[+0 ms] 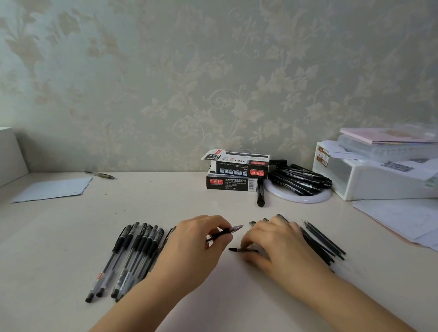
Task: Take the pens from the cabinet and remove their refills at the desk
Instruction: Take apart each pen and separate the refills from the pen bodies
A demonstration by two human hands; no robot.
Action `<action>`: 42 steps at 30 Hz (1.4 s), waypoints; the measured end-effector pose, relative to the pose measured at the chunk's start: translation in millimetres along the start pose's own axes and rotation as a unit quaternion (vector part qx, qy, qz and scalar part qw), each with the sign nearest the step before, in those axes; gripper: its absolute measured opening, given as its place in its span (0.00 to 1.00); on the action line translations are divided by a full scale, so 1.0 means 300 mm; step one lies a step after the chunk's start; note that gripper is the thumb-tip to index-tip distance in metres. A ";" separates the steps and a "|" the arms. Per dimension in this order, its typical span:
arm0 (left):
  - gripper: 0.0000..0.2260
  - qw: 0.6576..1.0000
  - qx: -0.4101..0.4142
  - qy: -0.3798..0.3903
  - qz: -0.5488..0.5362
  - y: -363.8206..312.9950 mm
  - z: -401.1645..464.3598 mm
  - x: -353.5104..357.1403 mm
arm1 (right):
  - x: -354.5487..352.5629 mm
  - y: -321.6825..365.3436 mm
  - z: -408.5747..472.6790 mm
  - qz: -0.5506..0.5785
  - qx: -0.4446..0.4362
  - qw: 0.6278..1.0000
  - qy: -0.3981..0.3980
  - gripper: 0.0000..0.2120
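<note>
We work at the desk (226,312) with both hands. Our left hand (193,248) pinches a pen (228,230) by its black grip, tip pointing right, so the barrel stays steady. Our right hand (276,243) closes its fingertips on a small dark piece (243,249), probably the pen's cap or tip section. Whole pens (130,257) lie in a row at the left; pulled refills (324,238) gather at the right, keeping done and undone apart.

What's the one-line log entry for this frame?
left hand: holds pen | right hand: pinches small pen part | refills: right pile | pens: left row
</note>
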State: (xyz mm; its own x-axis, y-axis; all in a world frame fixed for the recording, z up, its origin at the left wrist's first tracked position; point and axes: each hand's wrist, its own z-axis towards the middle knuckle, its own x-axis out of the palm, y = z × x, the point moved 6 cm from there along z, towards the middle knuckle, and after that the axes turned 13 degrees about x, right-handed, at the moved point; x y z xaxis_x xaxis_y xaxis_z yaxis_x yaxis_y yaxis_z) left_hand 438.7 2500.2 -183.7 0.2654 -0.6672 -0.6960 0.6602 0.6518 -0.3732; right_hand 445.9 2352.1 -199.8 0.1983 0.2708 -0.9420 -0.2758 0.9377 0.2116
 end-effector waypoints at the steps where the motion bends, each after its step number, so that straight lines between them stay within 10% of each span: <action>1: 0.03 1.000 -0.002 0.005 0.003 0.004 0.000 0.002 | 0.001 0.003 -0.001 0.002 -0.004 1.000 0.000 0.09; 22: 0.10 0.998 -0.021 0.055 0.000 0.031 -0.003 0.009 | -0.038 -0.072 0.013 0.325 0.054 0.943 -0.045 0.08; 42: 0.04 0.995 -0.005 0.082 -0.055 -0.014 0.004 0.014 | -0.023 -0.058 0.010 0.462 0.053 0.882 0.071 0.07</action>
State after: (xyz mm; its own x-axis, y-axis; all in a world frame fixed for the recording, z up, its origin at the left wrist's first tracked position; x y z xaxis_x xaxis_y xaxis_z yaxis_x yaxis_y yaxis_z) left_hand 438.0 2494.4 -184.2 0.0730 -0.6682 -0.7404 0.6713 0.5820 -0.4591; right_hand 452.2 2334.5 -196.1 -0.1881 0.9072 -0.3762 -0.1674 0.3478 0.9225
